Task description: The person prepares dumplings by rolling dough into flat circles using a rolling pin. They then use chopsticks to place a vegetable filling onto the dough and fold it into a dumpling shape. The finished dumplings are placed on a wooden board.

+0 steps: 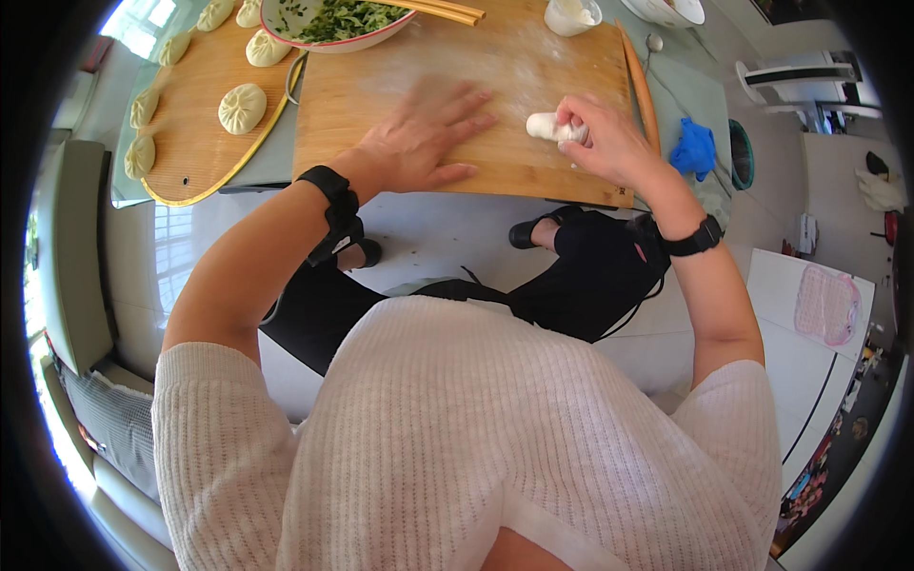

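On the floured wooden board (343, 93), my left hand (421, 132) is spread flat or just above it, slightly blurred, with its fingers apart and nothing held. My right hand (596, 135) grips a short white roll of dough (541, 126) near the board's right side; its fingers hide part of the roll. A bowl of chopped green filling (343, 21) stands at the board's far left edge, with chopsticks (443, 8) across its rim. Left of the board, several pleated buns, one of them a round bun (243, 108), rest on a round-edged ribbed tray (193, 128).
A rolling pin (639, 89) lies along the board's right edge, near a spoon (653, 44) and a crumpled blue item (693, 148). A small cup of white powder (571, 16) stands at the board's far right. Beyond it is a white bowl (671, 11).
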### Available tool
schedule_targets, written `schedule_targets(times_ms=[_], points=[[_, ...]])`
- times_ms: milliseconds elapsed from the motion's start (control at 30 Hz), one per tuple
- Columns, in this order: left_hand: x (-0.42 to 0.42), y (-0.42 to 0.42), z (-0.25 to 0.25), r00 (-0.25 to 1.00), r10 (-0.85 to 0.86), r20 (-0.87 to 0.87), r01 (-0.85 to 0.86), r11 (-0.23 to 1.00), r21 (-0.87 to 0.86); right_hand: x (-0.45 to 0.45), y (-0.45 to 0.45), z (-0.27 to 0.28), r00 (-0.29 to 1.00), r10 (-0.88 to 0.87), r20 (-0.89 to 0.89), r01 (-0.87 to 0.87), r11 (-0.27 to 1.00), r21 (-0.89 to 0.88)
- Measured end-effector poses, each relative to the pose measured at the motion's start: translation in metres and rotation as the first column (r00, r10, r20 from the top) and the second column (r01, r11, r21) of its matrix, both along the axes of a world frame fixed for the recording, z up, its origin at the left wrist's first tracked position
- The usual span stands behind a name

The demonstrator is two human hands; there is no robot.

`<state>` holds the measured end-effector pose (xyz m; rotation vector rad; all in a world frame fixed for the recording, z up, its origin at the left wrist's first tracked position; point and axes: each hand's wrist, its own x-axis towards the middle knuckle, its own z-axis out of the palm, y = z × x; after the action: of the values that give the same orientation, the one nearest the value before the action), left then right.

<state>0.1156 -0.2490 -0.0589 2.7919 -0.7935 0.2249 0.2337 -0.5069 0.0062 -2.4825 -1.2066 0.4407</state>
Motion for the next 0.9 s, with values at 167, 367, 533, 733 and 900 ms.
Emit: schedule_targets(times_ms=[167,367,533,733,900], points=[[-0.001,-0.004,0.004,1.0,0.007,-0.001,-0.007,1.0,0.024,0.004,-0.005,-0.015,0.963,-0.16,-0.216,0.16,0.987,-0.015],[-0.003,-0.003,0.005,1.0,0.009,0.019,-0.01,0.999,0.036,0.05,0.019,-0.013,0.895,-0.302,-0.327,0.295,0.953,-0.072],[-0.001,-0.001,-0.001,0.999,-0.005,0.05,0.004,1.0,0.02,0.04,0.008,-0.017,0.937,-0.033,0.349,0.024,0.999,0.029],[-0.002,-0.001,-0.003,0.999,0.013,0.048,-0.014,1.0,0.026,-0.018,-0.006,0.01,0.956,-0.01,0.295,0.027,0.998,-0.055],[-0.004,-0.002,0.005,0.999,0.032,-0.01,-0.032,0.999,0.034,-0.06,-0.027,-0.024,0.925,-0.014,0.379,-0.011,0.998,0.065]])
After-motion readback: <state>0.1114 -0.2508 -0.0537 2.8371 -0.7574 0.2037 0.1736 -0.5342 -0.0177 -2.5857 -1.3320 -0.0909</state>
